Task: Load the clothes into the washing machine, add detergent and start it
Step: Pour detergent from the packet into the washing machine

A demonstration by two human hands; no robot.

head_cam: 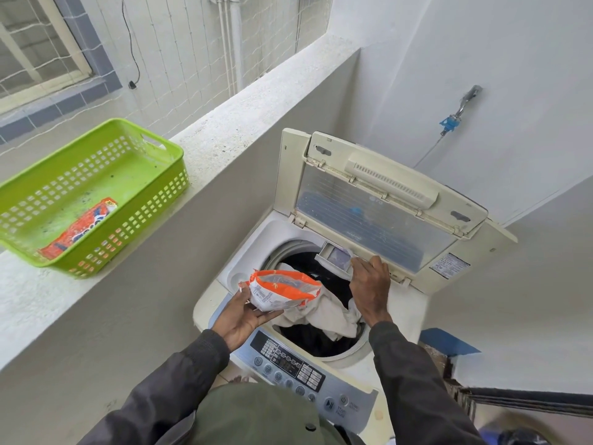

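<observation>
A top-loading washing machine (pixel 244 248) stands below me with its lid (pixel 378 200) folded up. White and dark clothes (pixel 324 311) fill the drum. My left hand (pixel 244 319) holds an opened orange and white detergent pouch (pixel 282 290) over the drum's left rim. My right hand (pixel 369 284) reaches over the clothes, its fingers at the pulled-out detergent drawer (pixel 335 255) at the drum's far edge. What the fingertips hold is hidden. The control panel (pixel 298 370) lies at the near edge.
A green plastic basket (pixel 96 175) sits on the concrete ledge (pixel 224 123) to the left, with another orange detergent packet (pixel 80 228) inside. A tap (pixel 462 107) with a blue fitting is on the right wall. A blue object (pixel 449 343) lies on the floor at the right.
</observation>
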